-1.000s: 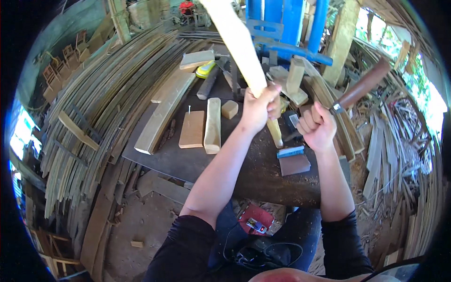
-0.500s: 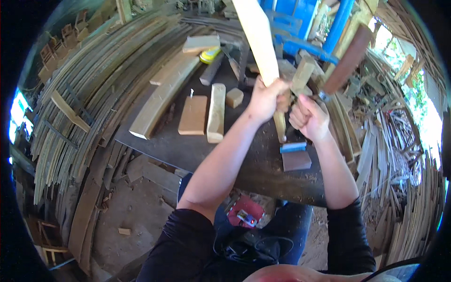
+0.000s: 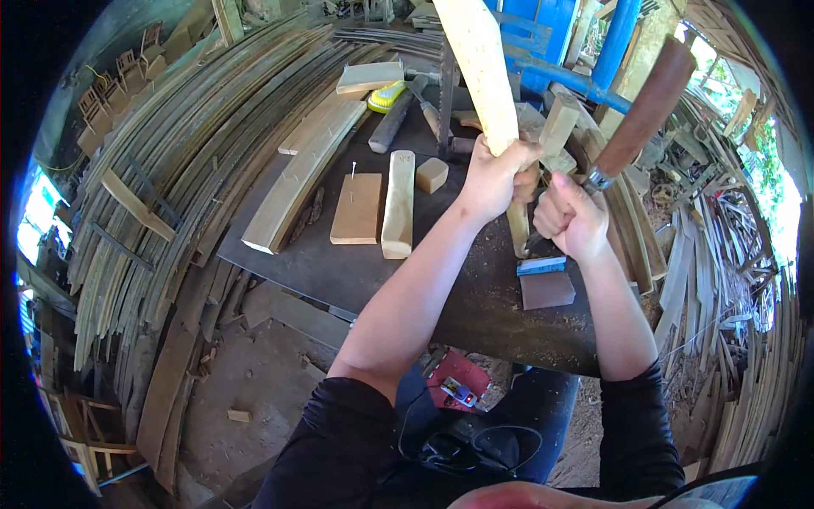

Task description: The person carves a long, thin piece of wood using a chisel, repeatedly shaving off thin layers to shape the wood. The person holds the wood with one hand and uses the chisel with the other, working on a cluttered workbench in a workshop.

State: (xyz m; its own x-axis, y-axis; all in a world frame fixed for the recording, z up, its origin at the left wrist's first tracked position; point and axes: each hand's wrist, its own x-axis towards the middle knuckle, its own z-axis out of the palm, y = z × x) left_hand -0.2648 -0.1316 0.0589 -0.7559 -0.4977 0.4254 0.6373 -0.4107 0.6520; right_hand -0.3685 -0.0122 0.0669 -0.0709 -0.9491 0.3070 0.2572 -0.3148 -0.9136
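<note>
My left hand (image 3: 498, 180) is closed round a long pale wooden piece (image 3: 485, 72), its thick end rising past the top of the view. The narrow lower end points down at the dark bench top (image 3: 471, 293). Close beside it, my right hand (image 3: 572, 219) is closed low on a chisel (image 3: 646, 110), just under the metal ferrule. The brown wooden handle slants up to the right. A dark bit of its blade shows by the narrow end of the pale piece; whether they touch I cannot tell. Below lie a blue strip (image 3: 543, 266) and a flat brown block (image 3: 547, 291).
Left on the bench are a long beam (image 3: 309, 174), a brown block with an upright nail (image 3: 356, 208), a narrow pale block (image 3: 398, 204) and a yellow object (image 3: 387, 96). A blue clamp frame (image 3: 577, 81) stands behind. Stacked boards (image 3: 161, 187) flank the bench.
The whole view has shifted slightly. The chisel handle, blurred before, is now sharp, and a bit of the blade shows below my right hand. Both grips are the same.
</note>
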